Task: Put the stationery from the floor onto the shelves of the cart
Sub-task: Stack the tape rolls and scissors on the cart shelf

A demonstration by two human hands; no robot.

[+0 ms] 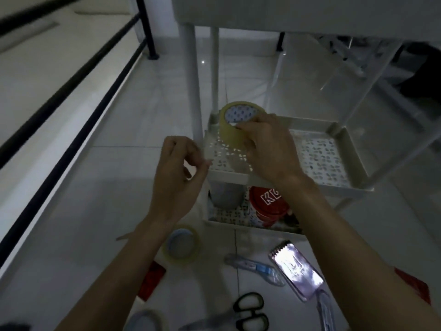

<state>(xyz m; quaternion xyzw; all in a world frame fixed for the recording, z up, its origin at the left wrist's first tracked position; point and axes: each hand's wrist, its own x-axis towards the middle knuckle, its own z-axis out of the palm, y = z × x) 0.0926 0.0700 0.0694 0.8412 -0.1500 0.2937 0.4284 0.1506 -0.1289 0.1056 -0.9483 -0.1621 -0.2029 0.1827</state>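
We note the cart's top shelf (pixel 310 15) is cut by the upper edge; its contents cannot be seen. The right hand (pixel 267 149) covers the near side of the held tape roll (pixel 235 123); whether the roll touches the middle shelf (pixel 353 163) is unclear. The red-lidded container (pixel 267 204) on the bottom shelf is partly hidden by the right forearm; its lettering reads only in part. Scissors (pixel 250 311) and another tape roll (pixel 145 322) run off the bottom edge; the red item (pixel 152 283) beneath the left forearm is blurred, unidentifiable; the left hand (pixel 176 180) curls, contents undeterminable.
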